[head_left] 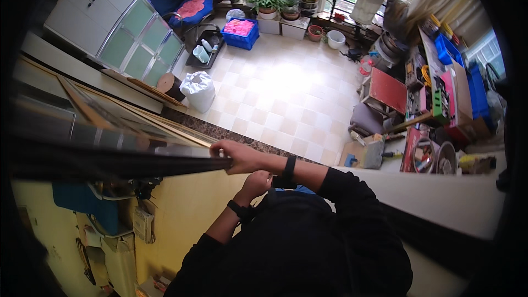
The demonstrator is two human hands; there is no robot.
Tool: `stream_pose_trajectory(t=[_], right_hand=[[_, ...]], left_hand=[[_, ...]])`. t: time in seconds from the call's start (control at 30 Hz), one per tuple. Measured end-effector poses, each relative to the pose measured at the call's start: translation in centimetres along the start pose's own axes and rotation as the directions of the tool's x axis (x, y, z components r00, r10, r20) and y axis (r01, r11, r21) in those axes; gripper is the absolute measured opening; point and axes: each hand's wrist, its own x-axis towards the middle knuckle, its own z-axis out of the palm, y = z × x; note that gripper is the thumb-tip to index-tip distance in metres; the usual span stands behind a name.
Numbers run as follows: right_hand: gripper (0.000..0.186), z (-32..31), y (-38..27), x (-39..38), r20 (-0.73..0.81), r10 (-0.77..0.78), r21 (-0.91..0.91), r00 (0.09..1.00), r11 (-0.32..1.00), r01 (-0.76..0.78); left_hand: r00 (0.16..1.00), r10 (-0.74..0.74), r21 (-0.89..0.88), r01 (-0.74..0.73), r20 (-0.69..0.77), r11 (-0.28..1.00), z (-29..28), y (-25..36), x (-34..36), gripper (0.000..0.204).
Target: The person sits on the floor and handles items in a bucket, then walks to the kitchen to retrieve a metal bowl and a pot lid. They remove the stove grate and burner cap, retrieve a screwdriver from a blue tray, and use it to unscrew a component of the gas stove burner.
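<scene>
My right hand has its fingers wrapped on the edge of a long dark frame, which looks like a door or panel edge and stretches off to the left. Behind it are leaning boards or panes with light wooden edges. My left hand is closed just below my right one, close to my body; what its fingers hold is hidden. Dark bands circle both my wrists.
A tiled floor spreads ahead, with a white sack, blue crate and potted plants. A cluttered bench and red stool stand right. Bags hang on the yellow wall at lower left.
</scene>
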Motion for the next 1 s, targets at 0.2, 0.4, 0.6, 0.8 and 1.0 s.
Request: stream_pose_trajectory(t=[0.2,0.4,0.6,0.8,1.0], right_hand=[[0.066,-2.6,2.3,4.7,0.241,-0.108,0.063,0.965,0.993,0.096],[0.066,-19.7,12.1,3.8,0.163,0.061,-0.225,0.985,0.974,-0.023],[0.058,-36.5,18.6,2.0,-0.206,0.399,-0.289,0.894,0.848,-0.445],[0.056,-47.3,23.0,3.1,-0.452,0.488,-0.193,0.746,0.764,-0.616],[0.057,-54.5,28.4,7.2,-0.601,0.535,-0.118,0.593,0.675,-0.728]], left_hand=[[0.876,-0.305,-0.902,0.420,0.373,0.102,-0.3,-6.7,3.3,0.065],[0.957,-0.193,-0.188,0.235,0.218,0.954,-2.3,-11.3,21.5,0.046],[0.955,-0.273,-0.042,0.279,0.114,0.959,-7.9,-8.6,40.3,0.033],[0.978,-0.190,-0.214,0.205,0.089,0.955,-13.0,-9.7,55.4,0.038],[0.972,-0.105,-0.146,0.138,0.212,0.980,-18.5,-15.5,66.2,0.039]])
